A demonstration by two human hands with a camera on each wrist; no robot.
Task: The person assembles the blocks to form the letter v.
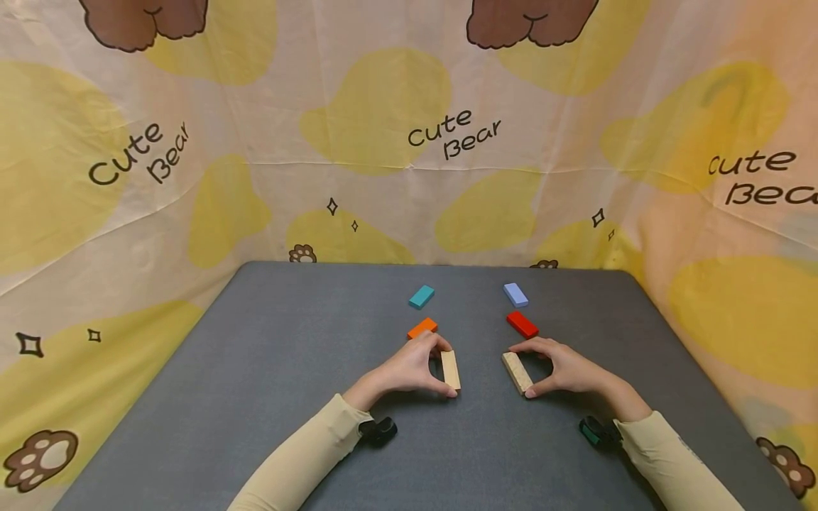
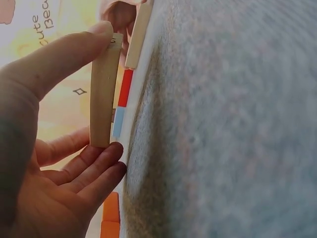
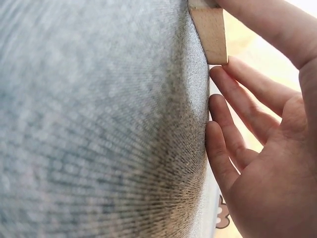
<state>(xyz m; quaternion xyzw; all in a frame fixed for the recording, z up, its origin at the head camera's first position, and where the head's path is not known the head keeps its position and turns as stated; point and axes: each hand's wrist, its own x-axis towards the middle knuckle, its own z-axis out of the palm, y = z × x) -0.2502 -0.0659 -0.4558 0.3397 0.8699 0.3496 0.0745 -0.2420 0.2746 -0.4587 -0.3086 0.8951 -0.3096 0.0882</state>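
Observation:
Near the middle of the table, my left hand [image 1: 415,365] pinches a plain wooden block [image 1: 450,370] by its two ends, thumb at the near end and fingers at the far end. In the left wrist view this block [image 2: 103,94] shows a small dark mark by the thumb. Across a gap, my right hand [image 1: 571,369] grips a second plain wooden block [image 1: 517,373] the same way, and this one is slanted. Just beyond the left fingers lies an orange block [image 1: 422,327]. A red block [image 1: 522,324] lies just past the right fingers.
Farther back on the dark grey table [image 1: 287,341] lie a teal block [image 1: 422,297] on the left and a light blue block [image 1: 515,294] on the right. A printed cloth [image 1: 371,106] with bear pictures hangs behind and beside the table.

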